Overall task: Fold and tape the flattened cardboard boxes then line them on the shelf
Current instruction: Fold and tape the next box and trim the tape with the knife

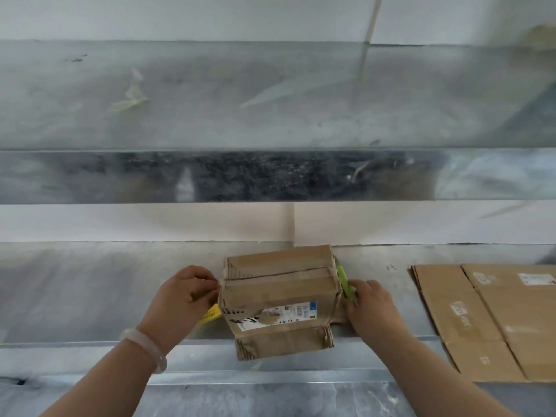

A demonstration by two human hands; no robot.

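- A small brown cardboard box (281, 299) sits folded up on the metal shelf (90, 296), near its front edge. One flap hangs over that edge.
- The left hand (183, 299) is at the box's left side. Its fingers pinch something small at the top corner (maybe tape, I cannot tell).
- A yellow thing (210, 313) peeks out under that hand.
- The right hand (371, 308) is closed around a green tool (344, 281), right against the box's right side.
- Flat cardboard boxes (487, 320) lie on the shelf to the right, apart from the box.
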